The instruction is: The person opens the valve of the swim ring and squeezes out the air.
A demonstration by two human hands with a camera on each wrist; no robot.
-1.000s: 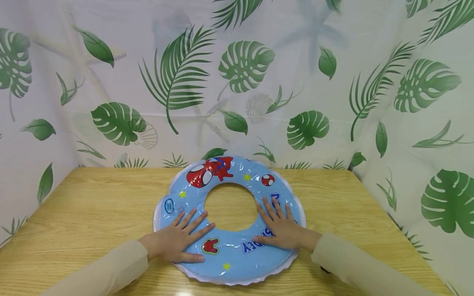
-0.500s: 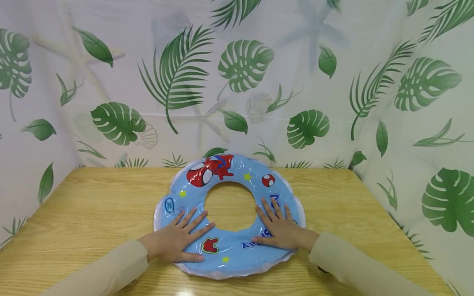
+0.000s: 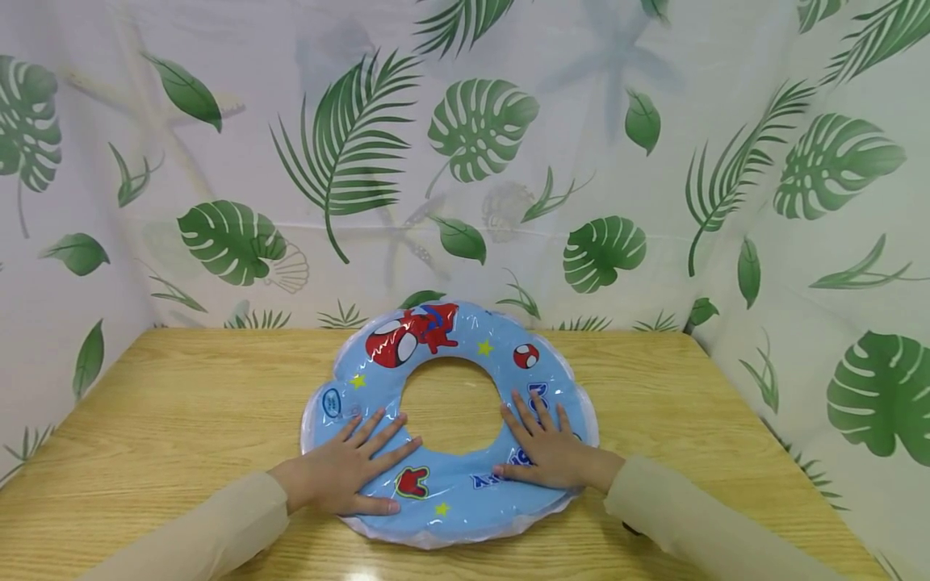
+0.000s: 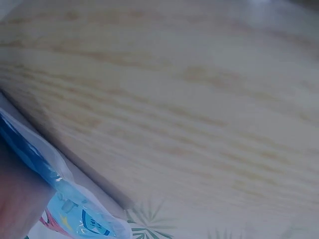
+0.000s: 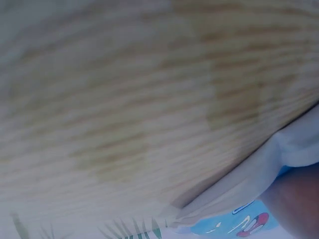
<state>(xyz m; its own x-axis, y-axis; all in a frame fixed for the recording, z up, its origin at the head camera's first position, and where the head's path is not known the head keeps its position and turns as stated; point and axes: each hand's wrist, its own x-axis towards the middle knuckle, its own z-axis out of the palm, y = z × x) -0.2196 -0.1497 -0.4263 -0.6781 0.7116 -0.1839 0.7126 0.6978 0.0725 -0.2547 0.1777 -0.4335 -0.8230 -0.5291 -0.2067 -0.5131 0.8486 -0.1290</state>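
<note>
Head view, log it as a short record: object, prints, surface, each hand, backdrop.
object: blue inflatable ring with a pale rim
prints: red-and-blue figure on the far part; blue lettering partly under the right hand
surface: wood-grain table, visible through the ring's hole
left_hand: fingers spread on the ring's near-left part
right_hand: fingers spread on its near-right part
backdrop: white sheet with green leaf prints
</note>
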